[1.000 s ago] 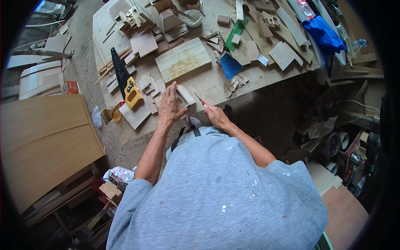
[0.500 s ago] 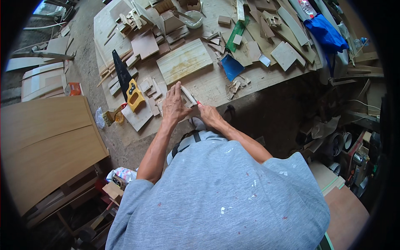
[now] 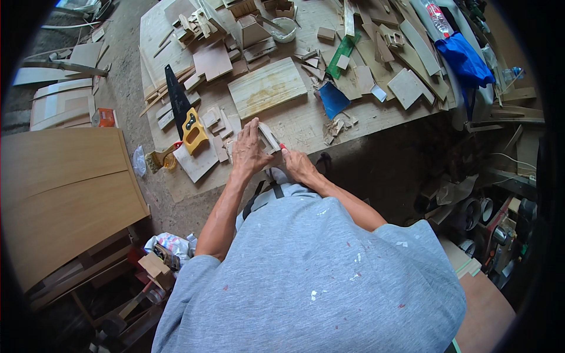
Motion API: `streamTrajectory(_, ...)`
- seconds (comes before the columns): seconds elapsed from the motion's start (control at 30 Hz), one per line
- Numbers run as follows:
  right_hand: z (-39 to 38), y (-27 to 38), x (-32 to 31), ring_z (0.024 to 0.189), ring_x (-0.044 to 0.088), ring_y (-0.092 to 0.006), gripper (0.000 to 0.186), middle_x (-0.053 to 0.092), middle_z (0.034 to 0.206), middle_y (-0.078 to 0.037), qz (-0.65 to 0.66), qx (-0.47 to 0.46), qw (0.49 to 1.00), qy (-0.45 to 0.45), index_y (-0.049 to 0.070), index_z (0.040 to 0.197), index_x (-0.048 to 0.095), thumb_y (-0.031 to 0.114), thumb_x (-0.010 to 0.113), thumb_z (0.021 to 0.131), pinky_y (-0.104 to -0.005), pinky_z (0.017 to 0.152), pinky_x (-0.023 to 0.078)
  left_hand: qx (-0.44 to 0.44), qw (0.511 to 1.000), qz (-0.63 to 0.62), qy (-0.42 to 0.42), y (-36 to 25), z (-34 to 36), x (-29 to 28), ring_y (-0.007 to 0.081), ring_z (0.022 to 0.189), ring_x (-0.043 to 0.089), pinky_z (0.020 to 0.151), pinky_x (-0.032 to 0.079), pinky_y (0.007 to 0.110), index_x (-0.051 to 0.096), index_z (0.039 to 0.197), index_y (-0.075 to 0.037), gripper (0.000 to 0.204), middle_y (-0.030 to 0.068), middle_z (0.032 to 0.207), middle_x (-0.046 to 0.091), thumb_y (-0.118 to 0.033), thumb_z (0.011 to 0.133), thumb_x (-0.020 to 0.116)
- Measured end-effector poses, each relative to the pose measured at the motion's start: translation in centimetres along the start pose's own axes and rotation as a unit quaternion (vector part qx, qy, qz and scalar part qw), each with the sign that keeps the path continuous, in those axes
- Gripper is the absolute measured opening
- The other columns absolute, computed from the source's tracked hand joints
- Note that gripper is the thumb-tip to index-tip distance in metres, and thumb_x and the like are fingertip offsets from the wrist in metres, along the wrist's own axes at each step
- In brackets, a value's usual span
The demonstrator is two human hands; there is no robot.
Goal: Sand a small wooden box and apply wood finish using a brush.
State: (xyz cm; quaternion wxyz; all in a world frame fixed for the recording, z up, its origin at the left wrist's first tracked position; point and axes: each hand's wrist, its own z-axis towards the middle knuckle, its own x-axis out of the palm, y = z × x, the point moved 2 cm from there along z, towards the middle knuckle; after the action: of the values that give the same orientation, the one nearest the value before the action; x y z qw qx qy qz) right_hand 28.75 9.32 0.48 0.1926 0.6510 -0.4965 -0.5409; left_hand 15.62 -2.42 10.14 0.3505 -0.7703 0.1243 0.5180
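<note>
At the near edge of the workbench [image 3: 235, 126], my left hand [image 3: 249, 150] steadies a small pale wooden piece [image 3: 269, 136], its fingers along the far side and its thumb nearer me. My right hand [image 3: 300, 165] is closed round a tool with a red end [image 3: 283, 146] that meets the near end of that piece. Most of the tool is hidden in the fist, so its kind does not show. A thick wooden board [image 3: 268, 88] lies just beyond my hands. Left of them are small wood offcuts [image 3: 216, 120] and a handsaw [image 3: 191, 126] with a yellow handle.
A paintbrush [image 3: 158, 159] lies by the bench's left corner. Farther back are a white tub [image 3: 283, 30], a green strip [image 3: 343, 56], a blue piece [image 3: 333, 99] and wood scraps. A blue bag [image 3: 465, 59] hangs at the right. Large wooden panels [image 3: 70, 194] stand at left.
The whole view has shifted slightly, with the bench appearing a little farther right. Both hands keep nearly the same hold, and the small wooden piece shows a bit more of its side.
</note>
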Motion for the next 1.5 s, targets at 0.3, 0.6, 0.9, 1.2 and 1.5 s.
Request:
streamTrajectory(0.3,1.5,-1.5,1.3,0.084,0.064,-0.0502,0.054,0.065,0.085,-0.032,-0.077,-0.047,0.995,0.032,-0.008,0.095,0.064,0.031,0.029,0.107,-0.0569,0.075,0.050,0.001,1.000,-0.023,-0.010,0.8,-0.4,0.4,0.0369,0.129,0.050,0.106,0.045,0.045,0.030,0.150,-0.005,0.114,0.0180,0.140,0.049,-0.025,0.055,0.089)
streamTrajectory(0.6,0.8,1.5,0.2,0.087,0.062,-0.0539,0.063,0.063,0.087,-0.036,-0.006,-0.009,1.000,0.008,-0.011,0.087,0.066,0.038,0.032,0.106,-0.0572,0.077,0.049,-0.012,0.999,-0.033,-0.004,1.2,-0.6,0.7,0.0352,0.130,0.049,0.104,0.045,0.048,0.030,0.151,-0.008,0.113,0.0141,0.144,0.047,-0.023,0.057,0.090)
streamTrajectory(0.9,1.0,2.0,-1.0,0.088,0.065,-0.0522,0.062,0.065,0.087,-0.036,-0.063,0.009,0.998,0.017,-0.010,0.085,0.070,0.036,0.033,0.104,-0.0578,0.082,0.050,0.017,0.997,-0.060,-0.034,1.7,-0.5,0.5,0.0352,0.129,0.050,0.105,0.044,0.047,0.031,0.151,-0.009,0.113,0.0143,0.142,0.049,-0.021,0.055,0.089)
streamTrajectory(1.2,2.9,2.5,-1.9,0.103,0.063,-0.0466,0.050,0.066,0.104,-0.031,0.076,0.055,0.995,-0.033,-0.001,0.115,0.064,0.041,0.039,0.104,-0.0504,0.087,0.048,-0.005,0.999,-0.041,-0.015,1.0,-0.6,0.2,0.0376,0.130,0.048,0.109,0.042,0.044,0.031,0.150,-0.005,0.110,0.0185,0.142,0.048,-0.019,0.056,0.085)
streamTrajectory(1.5,4.5,0.8,-0.2,0.119,0.058,-0.0462,0.052,0.060,0.131,-0.027,0.061,-0.021,0.998,-0.013,0.005,0.145,0.049,0.035,0.041,0.103,-0.0465,0.103,0.047,0.009,0.999,-0.036,-0.032,1.2,-0.7,0.4,0.0352,0.130,0.048,0.104,0.045,0.047,0.030,0.151,-0.008,0.111,0.0148,0.143,0.048,-0.019,0.056,0.087)
